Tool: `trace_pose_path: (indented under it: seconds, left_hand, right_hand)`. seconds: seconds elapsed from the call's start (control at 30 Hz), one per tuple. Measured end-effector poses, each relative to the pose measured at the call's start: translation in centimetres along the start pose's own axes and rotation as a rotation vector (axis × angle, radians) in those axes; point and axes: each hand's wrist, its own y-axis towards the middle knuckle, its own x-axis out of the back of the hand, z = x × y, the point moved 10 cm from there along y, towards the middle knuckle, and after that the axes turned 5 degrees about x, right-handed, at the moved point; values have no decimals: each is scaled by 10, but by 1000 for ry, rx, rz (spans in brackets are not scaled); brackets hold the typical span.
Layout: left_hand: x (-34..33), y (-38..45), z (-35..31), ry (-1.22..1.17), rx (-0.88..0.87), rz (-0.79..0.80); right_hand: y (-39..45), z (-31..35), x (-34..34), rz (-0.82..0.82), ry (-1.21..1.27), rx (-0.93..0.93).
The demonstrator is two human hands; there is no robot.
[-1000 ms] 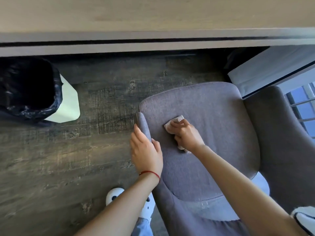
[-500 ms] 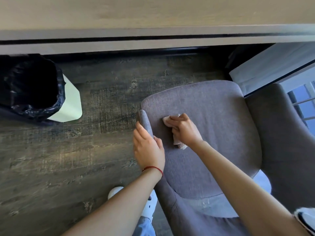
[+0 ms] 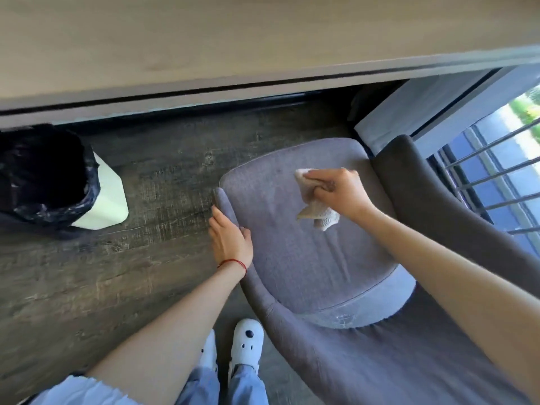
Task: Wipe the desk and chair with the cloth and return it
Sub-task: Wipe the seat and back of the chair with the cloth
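Note:
A grey upholstered chair [image 3: 304, 258] stands on the floor in front of the wooden desk [image 3: 204, 39], whose top fills the upper part of the view. My right hand [image 3: 339, 194] grips a crumpled beige cloth [image 3: 315, 211] and presses it on the far right part of the seat. One end of the cloth trails loose below the hand. My left hand [image 3: 230, 238] is wrapped over the chair's left armrest and holds it, with a red string on the wrist.
A white bin with a black liner [image 3: 52, 176] stands on the dark wood floor at the left, under the desk edge. A window with metal bars [image 3: 496, 176] is at the right. My feet in white clogs [image 3: 245, 343] are beside the chair's back.
My right hand has slid the cloth from the seat's left side, near the armrest, across to its far right part. The left hand stays on the armrest. The view has shifted.

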Motion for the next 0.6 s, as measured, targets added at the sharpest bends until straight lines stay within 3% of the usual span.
trace_pose_path:
  seconds: [0.1,0.17,0.3,0.47,0.6]
  left_hand:
    - [24,-25,-13,141,-92,9]
    - [43,-58,-32,114,-173,15]
    - [41,-142,-85,-9,-346,276]
    - [11,-283,-151,-3,-796,707]
    - [-5,-355,-148,132,-983,821]
  right_hand:
    - [-48,-12,81,-207,275,-176]
    - [-93,-11,125,-349,510,-250]
    - [-212,11,194,-647,729,-330]
    - [-380,29,213,-1068,828,-470]
    - [-475,32,195,-1329,856,-567]
